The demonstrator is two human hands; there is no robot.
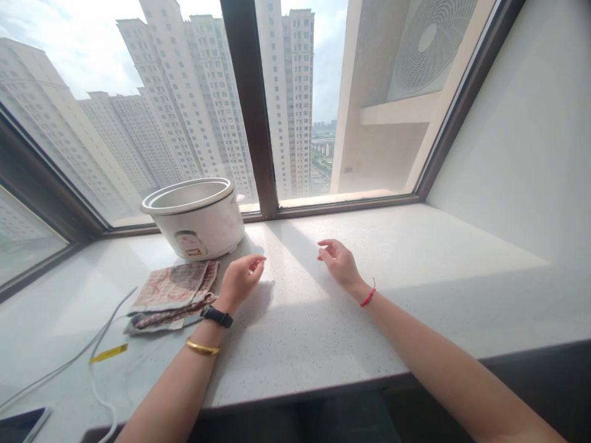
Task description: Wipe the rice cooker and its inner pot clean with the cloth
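My left hand (241, 282) is over the pale speckled countertop (295, 344), just right of a folded cloth. Its fingers are loosely curled, and no object shows in them. To the right, my right hand (339, 263) hovers with bent fingers and the thumb apart, holding nothing visible. The two hands are separated by a strip of sunlit counter. Behind my left hand stands a white rice cooker (203, 224) without a lid, its grey rim facing up. The folded checked cloth (175, 288), brown and beige, lies in front of the cooker.
A cable (96, 335) with a yellow tag (109, 353) runs along the left of the counter. A phone-like device (25, 424) is at the lower left corner. Dark-framed windows (263, 123) border the counter's back, and a white wall (521, 160) rises on the right.
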